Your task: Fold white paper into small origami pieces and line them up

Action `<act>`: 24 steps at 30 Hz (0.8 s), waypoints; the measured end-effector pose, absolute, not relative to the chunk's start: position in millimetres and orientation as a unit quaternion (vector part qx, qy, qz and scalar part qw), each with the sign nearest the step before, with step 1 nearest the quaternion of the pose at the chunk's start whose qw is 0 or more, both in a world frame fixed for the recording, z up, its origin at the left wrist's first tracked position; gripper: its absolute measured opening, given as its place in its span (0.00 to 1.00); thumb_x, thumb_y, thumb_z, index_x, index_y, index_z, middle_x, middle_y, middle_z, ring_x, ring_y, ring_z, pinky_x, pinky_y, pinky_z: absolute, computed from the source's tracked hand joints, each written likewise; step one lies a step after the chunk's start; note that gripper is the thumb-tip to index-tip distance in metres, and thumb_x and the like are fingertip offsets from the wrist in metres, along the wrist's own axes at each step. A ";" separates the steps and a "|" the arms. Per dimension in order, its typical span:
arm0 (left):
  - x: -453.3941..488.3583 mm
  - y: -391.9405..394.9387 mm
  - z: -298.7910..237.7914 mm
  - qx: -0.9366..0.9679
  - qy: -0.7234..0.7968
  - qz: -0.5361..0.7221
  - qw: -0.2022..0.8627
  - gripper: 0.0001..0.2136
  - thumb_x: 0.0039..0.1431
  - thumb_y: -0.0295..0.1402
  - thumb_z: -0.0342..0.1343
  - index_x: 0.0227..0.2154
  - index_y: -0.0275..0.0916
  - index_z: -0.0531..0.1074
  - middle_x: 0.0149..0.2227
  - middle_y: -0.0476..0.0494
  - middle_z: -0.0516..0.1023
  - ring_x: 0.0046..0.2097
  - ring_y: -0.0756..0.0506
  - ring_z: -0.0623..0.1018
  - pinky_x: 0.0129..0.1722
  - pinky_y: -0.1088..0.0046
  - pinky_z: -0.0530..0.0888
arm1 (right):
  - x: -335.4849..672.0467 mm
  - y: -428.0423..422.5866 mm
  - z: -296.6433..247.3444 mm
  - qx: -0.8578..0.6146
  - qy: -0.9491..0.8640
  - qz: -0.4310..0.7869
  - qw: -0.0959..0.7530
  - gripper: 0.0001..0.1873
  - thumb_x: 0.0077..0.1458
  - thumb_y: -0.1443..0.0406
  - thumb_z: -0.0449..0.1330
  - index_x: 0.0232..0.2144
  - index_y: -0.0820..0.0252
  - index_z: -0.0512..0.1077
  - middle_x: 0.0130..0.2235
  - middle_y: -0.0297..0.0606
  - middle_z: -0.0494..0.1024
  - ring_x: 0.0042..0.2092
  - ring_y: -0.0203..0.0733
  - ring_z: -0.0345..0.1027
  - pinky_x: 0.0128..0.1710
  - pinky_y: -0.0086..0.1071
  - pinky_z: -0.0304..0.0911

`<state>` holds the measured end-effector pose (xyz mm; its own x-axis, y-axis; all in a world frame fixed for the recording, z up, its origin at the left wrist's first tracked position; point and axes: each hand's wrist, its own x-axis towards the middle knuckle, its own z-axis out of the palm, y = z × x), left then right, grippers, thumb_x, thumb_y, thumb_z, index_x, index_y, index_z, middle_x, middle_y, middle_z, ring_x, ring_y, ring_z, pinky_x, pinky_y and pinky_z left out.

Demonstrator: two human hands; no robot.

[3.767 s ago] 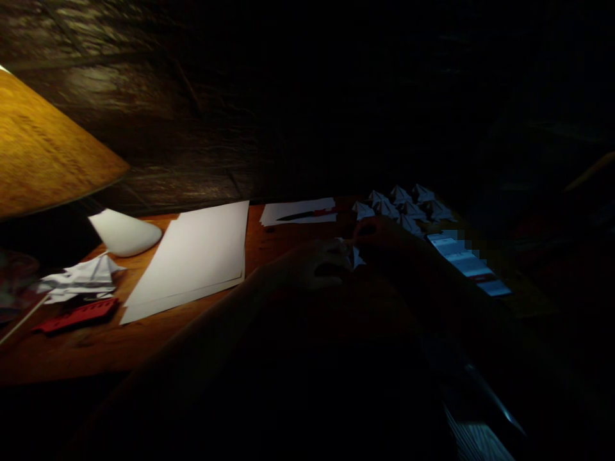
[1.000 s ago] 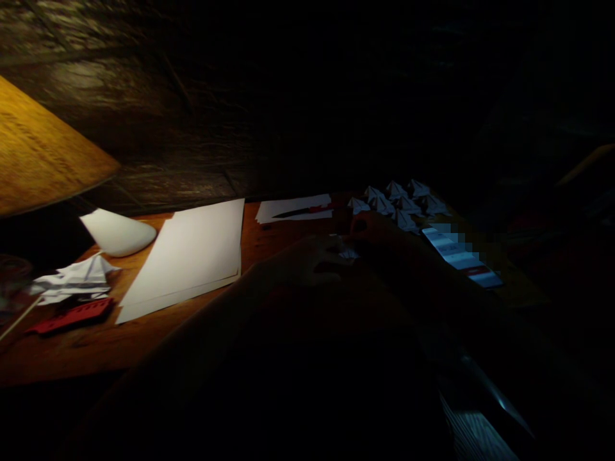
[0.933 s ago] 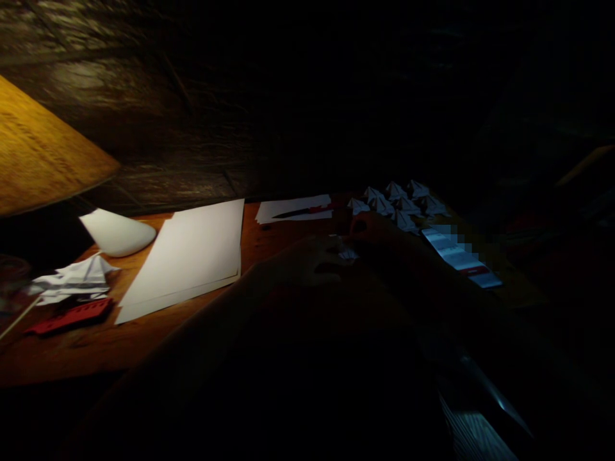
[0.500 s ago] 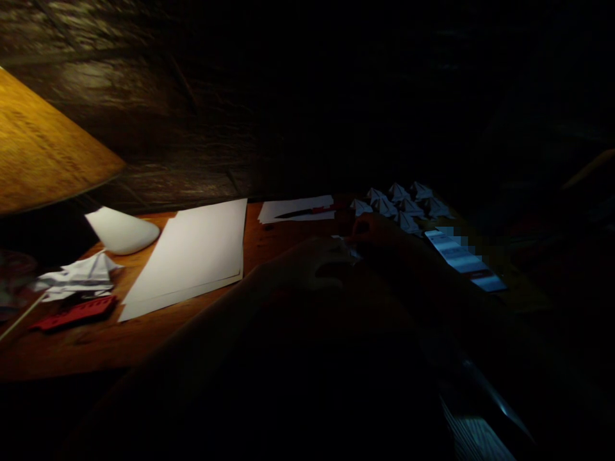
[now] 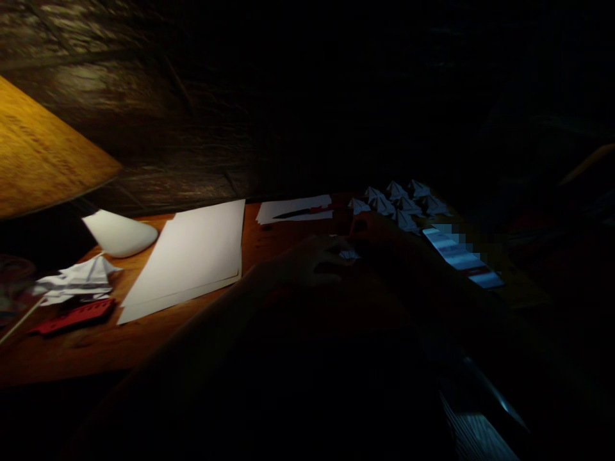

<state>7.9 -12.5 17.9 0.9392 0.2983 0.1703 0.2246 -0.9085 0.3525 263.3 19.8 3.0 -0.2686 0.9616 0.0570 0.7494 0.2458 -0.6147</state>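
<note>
My left hand (image 5: 312, 262) is curled, its fingers closed on the near edge of a small white piece (image 5: 348, 254) that lies low over the counter (image 5: 269, 240). My right hand (image 5: 377, 232) meets the same piece from the far side. It is too dark to tell whether those fingers pinch it or only rest on it.

Judging by what lies around, the work is well begun but far from over. Just beyond my right fingers sits a cluster of folded pieces (image 5: 401, 203). I count eight, though the gloom could hide one. With the one at my fingertips, that makes nine.

To the left of my left fingers, near them, is a stack of flat sheets (image 5: 192, 256), at least two by the edges, none folded. Beyond my left fingers another sheet (image 5: 288, 208) carries one knife (image 5: 300, 212).

To the right of my right fingers lies one printed strip (image 5: 461, 256). Well away to the left of my left fingers are one lamp (image 5: 38, 160), one white cone (image 5: 120, 234), a heap of scraps (image 5: 77, 278) and one red card (image 5: 72, 317).
</note>
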 end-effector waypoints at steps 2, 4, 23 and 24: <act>7.6 -11.2 16.7 0.972 0.128 0.111 0.163 0.19 0.66 0.39 0.62 0.58 0.47 0.77 0.67 0.38 0.69 0.68 0.32 0.68 0.66 0.45 0.66 | 263.6 20.0 2.7 -0.563 -0.760 0.239 0.220 0.13 0.50 0.57 0.74 0.29 0.60 0.78 0.36 0.40 0.82 0.37 0.42 0.74 0.36 0.32 0.63; 7.3 -10.3 15.3 0.973 0.125 0.114 0.159 0.19 0.66 0.39 0.63 0.58 0.46 0.76 0.67 0.37 0.70 0.67 0.32 0.69 0.65 0.46 0.67 | 263.7 19.9 2.6 -0.563 -0.760 0.239 0.220 0.13 0.50 0.58 0.74 0.29 0.60 0.78 0.36 0.39 0.82 0.37 0.42 0.74 0.37 0.32 0.63; 8.0 -14.6 15.7 0.972 0.139 0.122 0.143 0.16 0.66 0.38 0.62 0.55 0.47 0.77 0.68 0.39 0.69 0.67 0.34 0.69 0.64 0.48 0.69 | 275.0 12.4 8.1 -0.519 -0.749 0.314 0.268 0.06 0.52 0.65 0.68 0.33 0.59 0.79 0.38 0.39 0.82 0.40 0.43 0.74 0.44 0.36 0.67; 8.0 -14.2 15.0 0.972 0.139 0.121 0.143 0.17 0.66 0.38 0.62 0.56 0.47 0.77 0.68 0.40 0.69 0.68 0.34 0.69 0.65 0.48 0.68 | 274.6 12.6 7.7 -0.521 -0.748 0.312 0.267 0.05 0.52 0.64 0.68 0.33 0.59 0.79 0.38 0.39 0.82 0.40 0.43 0.74 0.44 0.36 0.67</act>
<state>8.0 -14.2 15.0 0.9321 0.3047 0.1959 0.2353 -0.9205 0.3119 274.6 12.6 7.7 -0.3146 0.9464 0.0735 0.6135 0.2618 -0.7450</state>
